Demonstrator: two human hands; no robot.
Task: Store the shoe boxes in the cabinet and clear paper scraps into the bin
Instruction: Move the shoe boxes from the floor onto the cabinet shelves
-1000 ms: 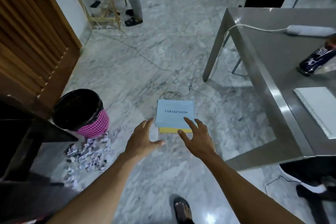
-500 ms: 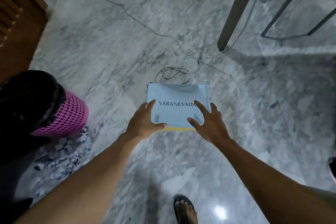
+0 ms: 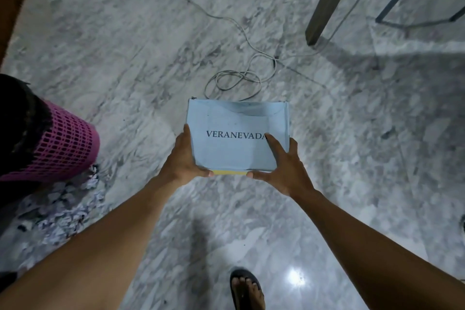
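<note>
Here the pale blue shoe box (image 3: 236,133) is grasped at its two near corners by the left hand (image 3: 182,162) and the right hand (image 3: 285,170), at three o'clock from the pink bin (image 3: 66,150).

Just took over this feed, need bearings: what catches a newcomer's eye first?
The pale blue cardboard shoe box printed VERANEVADA, mid-frame, is gripped at its near corners by the left hand and right hand. Left of it, a black-lined pink mesh bin stands beside a heap of shredded paper scraps; a coiled grey cable lies beyond the box.
</note>
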